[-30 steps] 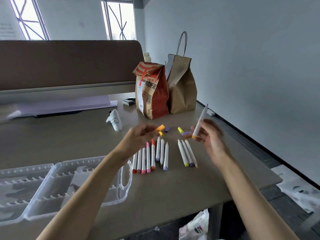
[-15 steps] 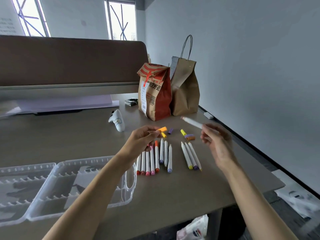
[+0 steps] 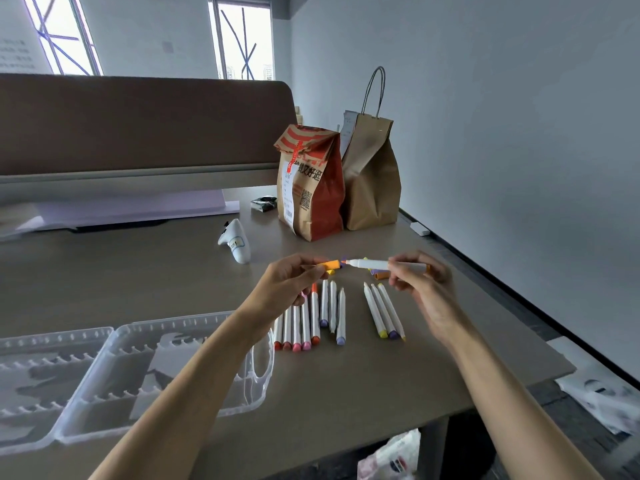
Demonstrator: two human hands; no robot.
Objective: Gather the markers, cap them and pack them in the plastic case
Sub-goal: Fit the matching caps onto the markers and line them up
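My left hand pinches an orange cap above the table. My right hand holds a white marker level, its bare tip pointing left at the cap with a small gap between them. Below the hands lie rows of white markers: a left group with red, pink and purple ends, and three more to the right. A few loose caps lie behind the hands, partly hidden. The clear plastic case lies open at the left.
A red-and-brown paper bag and a plain brown handled bag stand at the back right. A white controller lies mid-table. The table's front edge is close to me; a brown partition closes the back.
My right hand has turned the marker from upright to level and brought its tip toward the orange cap. My left hand kept the cap, rising slightly.
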